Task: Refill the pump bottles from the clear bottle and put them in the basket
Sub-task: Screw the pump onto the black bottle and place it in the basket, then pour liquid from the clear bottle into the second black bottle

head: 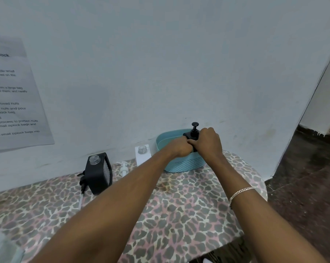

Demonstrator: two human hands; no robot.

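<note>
Head view, ordered near to far. A pale translucent object (2, 247) sits blurred at the near left corner; what it is cannot be told. Two bare forearms reach forward over the tabletop (179, 215), and the right wrist carries a chain bracelet (240, 192).

The left hand (180, 147) and right hand (207, 143) meet at the black pump bottle (195, 130), which stands upright inside the basket (183, 165) at the far edge of the tabletop. The fingers of both hands are curled around the bottle's body. The left hand holds it from the left and the right hand covers its shoulder, so only the pump head and part of the body show. The bottle is matte black with a round-topped plunger. The basket is pale teal, oval, with a perforated wall.

To the left, well apart from the hands, a second black bottle (98, 175) stands open with a clear threaded neck, and a black pump (82, 184) lies just beside it. Further back a white pump (123, 168) lies on its side near a white bottle (142, 156), also uncapped.

The tabletop is covered in a leopard-print cloth of pink, grey and cream. Behind it rises a pale wall (160, 63) bearing a printed sheet (12, 95) at the left. A dark floor (302, 186) shows at the right.
</note>
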